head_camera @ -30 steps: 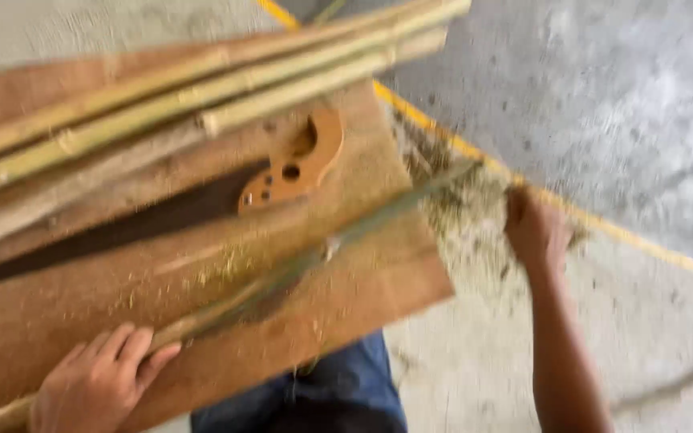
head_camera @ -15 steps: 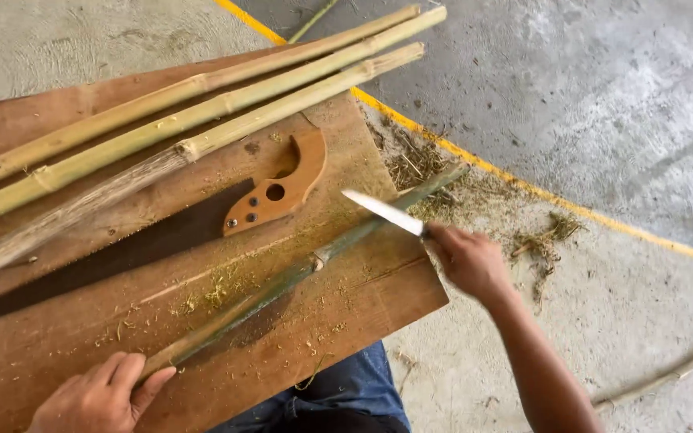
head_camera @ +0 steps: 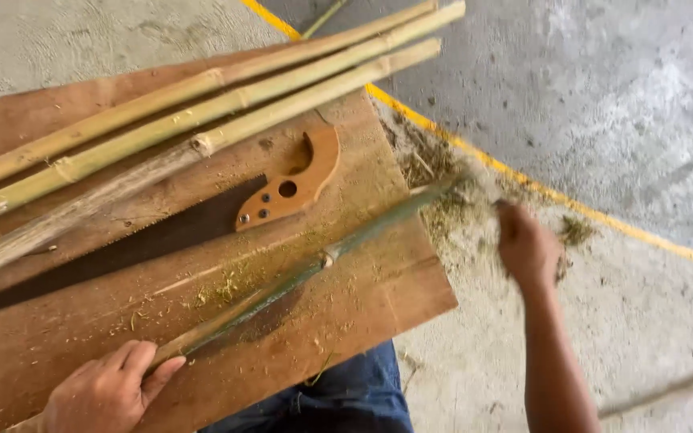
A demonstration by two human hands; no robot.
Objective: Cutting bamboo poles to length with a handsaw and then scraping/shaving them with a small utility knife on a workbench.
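A thin green bamboo stick [head_camera: 298, 277] lies slantwise on a wooden board [head_camera: 362, 321], its far end sticking out past the board's right edge. My left hand [head_camera: 106, 393] grips the stick's near end at the lower left and presses it to the board. My right hand [head_camera: 527, 244] is a blurred fist just beyond the stick's far tip, over the concrete floor. It is closed on a knife handle, and the blade does not show in the blur.
Three long yellow bamboo poles [head_camera: 202, 112] lie across the board's far side. A hand saw with a wooden handle [head_camera: 290, 188] and dark blade [head_camera: 122, 248] rests beside them. Green shavings [head_camera: 443, 172] litter the floor by a yellow painted line [head_camera: 603, 212]. My blue trouser leg [head_camera: 346, 397] is under the board.
My right hand swung the knife in over the stick's far end, then out to the right past its tip. The blade has dropped from sight. My left hand stayed on the stick.
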